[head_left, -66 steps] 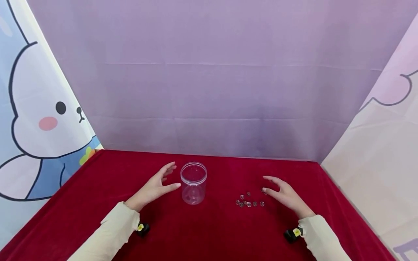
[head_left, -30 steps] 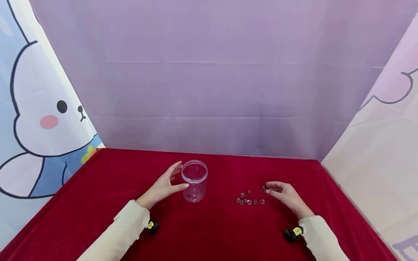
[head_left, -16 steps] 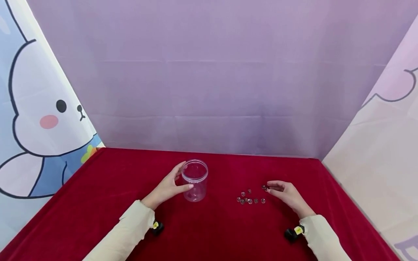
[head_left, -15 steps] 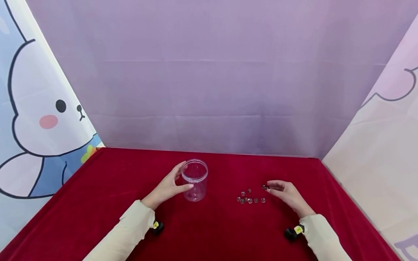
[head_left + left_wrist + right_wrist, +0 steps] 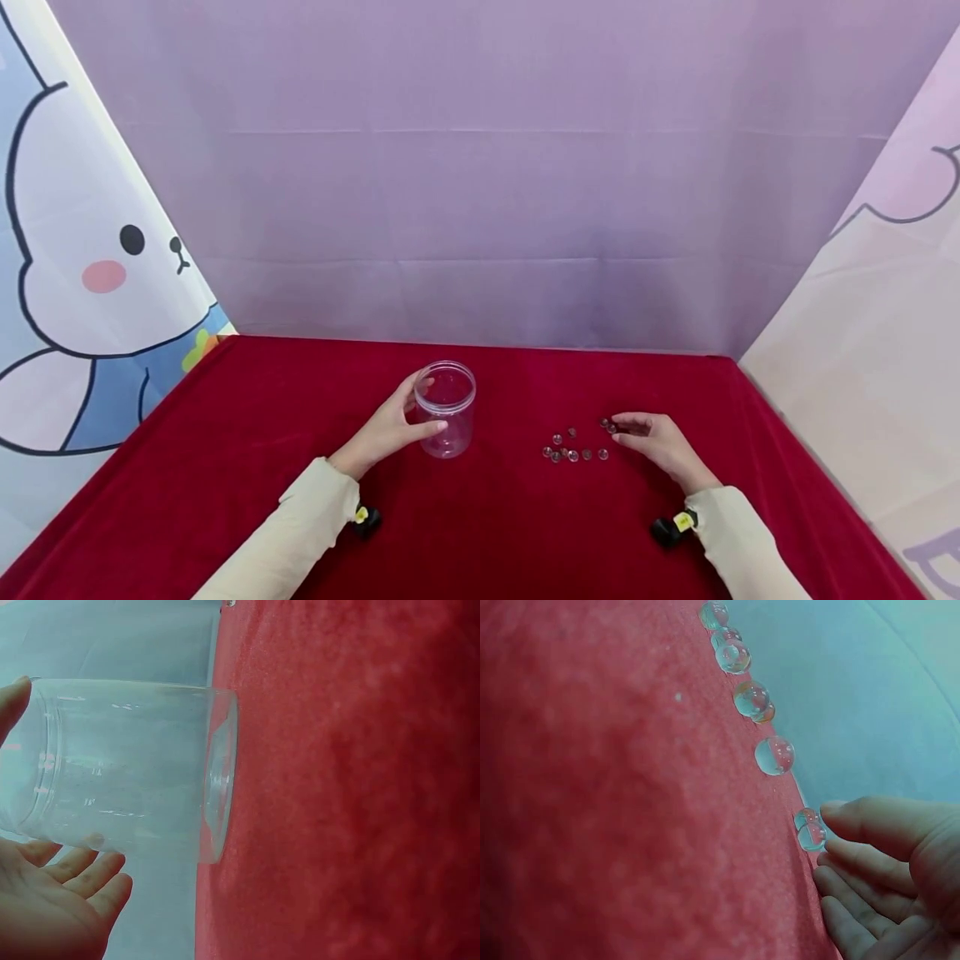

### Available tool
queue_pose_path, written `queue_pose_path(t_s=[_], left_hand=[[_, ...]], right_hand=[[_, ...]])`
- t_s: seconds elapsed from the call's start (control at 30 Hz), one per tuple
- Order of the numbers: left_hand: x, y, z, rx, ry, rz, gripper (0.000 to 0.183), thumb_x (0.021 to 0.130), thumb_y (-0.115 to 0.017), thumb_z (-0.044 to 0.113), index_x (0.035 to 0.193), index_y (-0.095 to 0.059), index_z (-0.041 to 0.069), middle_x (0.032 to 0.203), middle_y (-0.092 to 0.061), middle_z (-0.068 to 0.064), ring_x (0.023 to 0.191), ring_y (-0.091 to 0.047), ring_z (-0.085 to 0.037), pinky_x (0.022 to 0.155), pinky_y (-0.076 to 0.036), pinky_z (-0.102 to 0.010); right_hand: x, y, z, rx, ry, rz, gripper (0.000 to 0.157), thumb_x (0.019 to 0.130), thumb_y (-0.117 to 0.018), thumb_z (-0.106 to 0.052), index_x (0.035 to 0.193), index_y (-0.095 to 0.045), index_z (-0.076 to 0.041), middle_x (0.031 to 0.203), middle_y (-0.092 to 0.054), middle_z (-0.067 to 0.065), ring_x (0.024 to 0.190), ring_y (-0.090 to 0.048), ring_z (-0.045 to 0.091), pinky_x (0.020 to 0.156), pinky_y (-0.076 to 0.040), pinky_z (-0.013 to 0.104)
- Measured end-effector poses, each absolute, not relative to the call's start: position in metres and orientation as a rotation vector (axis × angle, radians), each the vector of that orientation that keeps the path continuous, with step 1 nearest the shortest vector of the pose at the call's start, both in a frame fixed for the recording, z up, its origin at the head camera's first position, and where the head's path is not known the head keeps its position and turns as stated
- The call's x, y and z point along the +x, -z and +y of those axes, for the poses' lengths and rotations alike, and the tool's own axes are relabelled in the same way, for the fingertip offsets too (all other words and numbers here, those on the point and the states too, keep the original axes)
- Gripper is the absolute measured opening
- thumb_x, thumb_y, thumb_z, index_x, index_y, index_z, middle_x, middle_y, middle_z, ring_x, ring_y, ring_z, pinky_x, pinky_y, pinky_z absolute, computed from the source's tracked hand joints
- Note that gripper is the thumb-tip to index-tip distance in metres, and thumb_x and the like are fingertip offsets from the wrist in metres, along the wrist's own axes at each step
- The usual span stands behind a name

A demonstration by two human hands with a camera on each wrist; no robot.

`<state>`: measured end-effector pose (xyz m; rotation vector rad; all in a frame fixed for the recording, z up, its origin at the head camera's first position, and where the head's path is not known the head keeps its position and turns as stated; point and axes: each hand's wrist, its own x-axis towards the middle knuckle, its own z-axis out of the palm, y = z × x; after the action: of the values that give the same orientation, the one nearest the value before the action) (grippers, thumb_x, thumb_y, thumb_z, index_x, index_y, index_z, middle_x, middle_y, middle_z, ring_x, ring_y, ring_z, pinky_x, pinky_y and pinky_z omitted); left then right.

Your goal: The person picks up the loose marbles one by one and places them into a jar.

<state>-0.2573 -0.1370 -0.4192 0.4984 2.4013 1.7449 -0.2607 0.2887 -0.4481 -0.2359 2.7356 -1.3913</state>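
A clear, lidless plastic jar (image 5: 446, 429) stands upright on the red cloth. My left hand (image 5: 392, 427) holds it from the left, thumb on the near side and fingers on the far side. In the left wrist view the fingers lie along the jar wall (image 5: 127, 772). Small clear glass marbles lie in a loose group to the right of the jar. My right hand (image 5: 658, 440) is at two of them, with thumb and forefinger spread just beside the nearer marble (image 5: 811, 836). That marble shows fully in front of the fingertips; contact is unclear.
Several other marbles (image 5: 573, 456) lie left of my right hand on the red tablecloth (image 5: 480, 525). A purple cloth wall (image 5: 480, 208) rises behind the table, with printed cloth panels at the left and right. Black wrist cameras (image 5: 366, 521) sit at both cuffs.
My left hand has moved right, from beside the jar to around it. My right hand's thumb and fingers have come closer together beside the two far-right marbles. The jar and marbles stay in place.
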Motion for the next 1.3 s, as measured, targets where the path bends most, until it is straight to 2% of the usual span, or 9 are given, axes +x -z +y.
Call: queue_pose_path(t_s=[0.3,0.43,0.73,0.87,1.07,1.3], left_hand=[[-0.263,0.427,-0.135,0.475,-1.795,2.364,0.088,0.079,-0.076,0.021,0.148,-0.022,0.015,0.147,-0.033,-0.016,0.135,-0.029,-0.040,0.103,-0.034,-0.056],[-0.263,0.429,-0.135,0.458,-1.836,2.321,0.088,0.079,-0.076,0.016,0.148,-0.021,0.012,0.147,-0.033,-0.017,0.134,-0.031,-0.040,0.102,-0.037,-0.055],[-0.262,0.429,-0.127,0.436,-1.881,2.306,0.092,0.077,-0.077,0.015,0.149,-0.019,0.016,0.148,-0.030,-0.018,0.135,-0.030,-0.038,0.102,-0.038,-0.053],[-0.262,0.430,-0.124,0.422,-1.907,2.298,0.094,0.076,-0.078,0.014,0.149,-0.018,0.015,0.148,-0.030,-0.017,0.136,-0.028,-0.037,0.101,-0.038,-0.053],[-0.262,0.433,-0.122,0.413,-1.923,2.242,0.097,0.075,-0.078,0.011,0.149,-0.016,0.020,0.151,-0.025,-0.015,0.138,-0.023,-0.034,0.102,-0.039,-0.051],[-0.263,0.434,-0.121,0.387,-1.981,2.193,0.093,0.076,-0.076,0.009,0.148,-0.019,0.021,0.151,-0.026,-0.012,0.139,-0.022,-0.032,0.102,-0.038,-0.051]], right_hand=[[-0.266,0.454,0.286,-0.244,1.331,2.835,0.030,0.084,-0.070,-0.011,0.112,-0.067,0.000,0.112,-0.066,0.017,0.101,-0.062,0.028,0.074,-0.049,0.018],[-0.269,0.457,0.284,-0.224,1.320,2.850,0.029,0.083,-0.071,-0.012,0.109,-0.068,0.000,0.111,-0.067,0.016,0.101,-0.063,0.026,0.074,-0.049,0.018],[-0.271,0.456,0.282,-0.217,1.302,2.899,0.026,0.081,-0.073,-0.010,0.105,-0.070,0.000,0.108,-0.067,0.016,0.100,-0.063,0.028,0.073,-0.049,0.018],[-0.272,0.454,0.281,-0.240,1.262,2.931,0.024,0.080,-0.074,-0.009,0.102,-0.072,-0.001,0.108,-0.067,0.016,0.101,-0.063,0.029,0.075,-0.050,0.021],[-0.273,0.453,0.280,-0.239,1.204,2.973,0.021,0.079,-0.074,-0.009,0.100,-0.073,-0.003,0.108,-0.068,0.014,0.103,-0.061,0.031,0.078,-0.050,0.025],[-0.273,0.455,0.280,-0.220,1.200,2.970,0.019,0.081,-0.073,-0.011,0.099,-0.074,-0.005,0.108,-0.068,0.013,0.108,-0.059,0.031,0.083,-0.048,0.029]])
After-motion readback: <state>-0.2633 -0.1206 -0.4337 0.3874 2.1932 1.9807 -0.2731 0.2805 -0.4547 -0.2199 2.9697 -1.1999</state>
